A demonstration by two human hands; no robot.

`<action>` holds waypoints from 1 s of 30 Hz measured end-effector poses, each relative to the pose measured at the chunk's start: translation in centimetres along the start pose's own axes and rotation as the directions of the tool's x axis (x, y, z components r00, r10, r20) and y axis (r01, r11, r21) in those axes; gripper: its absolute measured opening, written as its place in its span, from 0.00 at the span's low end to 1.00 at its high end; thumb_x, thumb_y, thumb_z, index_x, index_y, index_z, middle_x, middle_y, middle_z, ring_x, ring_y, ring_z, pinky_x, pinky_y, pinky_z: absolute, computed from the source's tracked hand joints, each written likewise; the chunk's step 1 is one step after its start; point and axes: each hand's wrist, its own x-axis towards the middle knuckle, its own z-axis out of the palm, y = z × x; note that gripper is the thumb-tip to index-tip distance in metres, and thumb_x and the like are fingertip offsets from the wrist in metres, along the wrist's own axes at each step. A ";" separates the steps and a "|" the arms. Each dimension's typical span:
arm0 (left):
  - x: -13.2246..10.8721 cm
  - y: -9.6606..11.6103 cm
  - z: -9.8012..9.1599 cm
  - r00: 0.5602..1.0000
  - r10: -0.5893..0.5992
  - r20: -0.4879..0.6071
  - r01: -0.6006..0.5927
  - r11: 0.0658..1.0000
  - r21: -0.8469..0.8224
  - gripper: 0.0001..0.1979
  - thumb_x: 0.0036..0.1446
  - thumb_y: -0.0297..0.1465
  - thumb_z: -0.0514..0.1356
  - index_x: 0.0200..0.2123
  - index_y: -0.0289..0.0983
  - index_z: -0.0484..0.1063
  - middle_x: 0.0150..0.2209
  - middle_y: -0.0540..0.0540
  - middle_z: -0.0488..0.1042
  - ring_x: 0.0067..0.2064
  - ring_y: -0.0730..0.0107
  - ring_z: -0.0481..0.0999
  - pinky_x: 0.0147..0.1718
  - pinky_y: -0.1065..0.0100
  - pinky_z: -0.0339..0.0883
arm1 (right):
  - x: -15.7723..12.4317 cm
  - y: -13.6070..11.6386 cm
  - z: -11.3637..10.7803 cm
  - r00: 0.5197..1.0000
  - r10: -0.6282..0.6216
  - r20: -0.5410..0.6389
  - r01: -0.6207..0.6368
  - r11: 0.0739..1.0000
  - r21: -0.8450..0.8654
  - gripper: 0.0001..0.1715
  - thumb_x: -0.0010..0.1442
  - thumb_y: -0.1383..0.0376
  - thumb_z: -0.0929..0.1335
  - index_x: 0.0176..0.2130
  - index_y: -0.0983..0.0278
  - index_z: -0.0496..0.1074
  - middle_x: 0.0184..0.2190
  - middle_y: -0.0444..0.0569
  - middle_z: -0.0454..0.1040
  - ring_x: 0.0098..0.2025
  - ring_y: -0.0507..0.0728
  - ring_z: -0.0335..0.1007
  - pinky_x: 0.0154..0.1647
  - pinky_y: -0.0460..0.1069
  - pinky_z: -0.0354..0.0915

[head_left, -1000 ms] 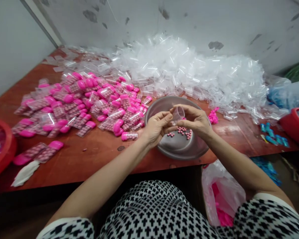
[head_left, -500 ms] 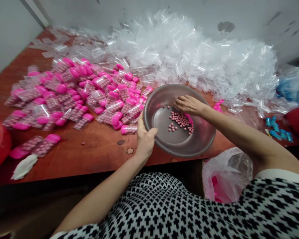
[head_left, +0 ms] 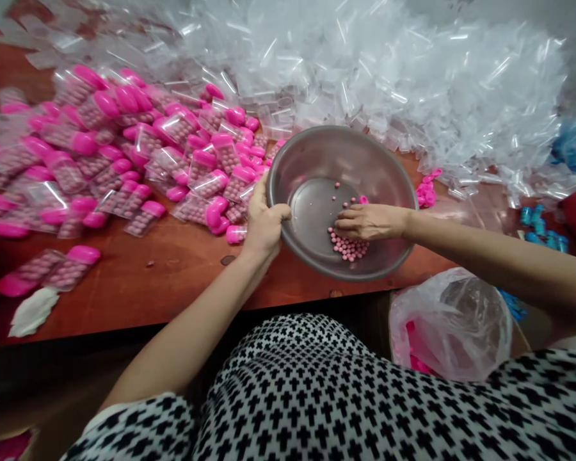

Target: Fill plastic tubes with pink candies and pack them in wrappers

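Observation:
My left hand (head_left: 265, 221) grips the near-left rim of a grey basin (head_left: 307, 137), its thumb over the edge. The basin is tilted slightly toward me. Inside it, small pink balls (head_left: 348, 248) lie in a heap toward the near side, with a few loose ones above. My right hand (head_left: 372, 222) reaches in from the right, fingers together and curled down at the balls; what they hold, if anything, is hidden. Just beyond its knuckles shows a small bright pink piece (head_left: 363, 200).
Clear packs with pink caps, filled with pink balls (head_left: 144, 218), are piled on the left. A large heap of clear empty packs (head_left: 388, 83) spreads behind. Pink pieces (head_left: 428, 190) and blue pieces (head_left: 537, 224) lie right. A plastic bag (head_left: 461, 326) hangs below the table edge.
My right hand has moved down and nearer within the basin, over the balls, which have shifted. My left hand keeps its hold on the rim. The camera view has tilted downward.

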 end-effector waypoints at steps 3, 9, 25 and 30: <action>1.0 -0.3 0.2 1.000 -0.001 0.010 0.001 1.000 -0.030 0.33 0.34 0.21 0.54 0.49 0.42 0.71 0.46 0.50 0.77 0.45 0.63 0.76 0.43 0.64 0.73 | 1.1 -2.0 0.0 0.992 -0.122 0.022 0.120 0.990 0.080 0.23 0.71 0.68 0.55 0.58 0.67 0.68 0.52 0.59 0.73 0.52 0.60 0.68 0.50 0.56 0.65; 2.5 -0.6 0.8 0.999 -0.005 0.045 0.008 0.999 -0.052 0.34 0.33 0.20 0.53 0.48 0.40 0.74 0.43 0.50 0.79 0.44 0.65 0.76 0.43 0.67 0.73 | 3.4 -3.9 -0.5 0.991 0.068 -0.116 0.005 0.842 0.539 0.22 0.65 0.67 0.64 0.58 0.68 0.68 0.51 0.58 0.74 0.47 0.56 0.73 0.49 0.52 0.69; -0.7 4.2 1.6 0.862 0.242 0.445 -0.398 0.866 0.301 0.18 0.58 0.34 0.61 0.51 0.36 0.75 0.49 0.41 0.79 0.49 0.58 0.79 0.53 0.57 0.70 | 1.8 -4.5 -3.7 0.563 0.823 -0.070 0.286 -0.115 0.951 0.25 0.49 0.61 0.77 0.46 0.62 0.71 0.41 0.46 0.76 0.39 0.54 0.77 0.42 0.55 0.78; -1.2 3.9 3.0 0.852 0.017 0.524 -0.051 0.997 0.050 0.17 0.52 0.36 0.65 0.45 0.35 0.79 0.43 0.41 0.82 0.42 0.60 0.81 0.41 0.62 0.76 | 1.1 -4.9 -3.7 0.501 0.847 -0.177 0.204 0.083 0.975 0.31 0.47 0.57 0.79 0.48 0.60 0.69 0.38 0.44 0.75 0.35 0.54 0.78 0.37 0.51 0.78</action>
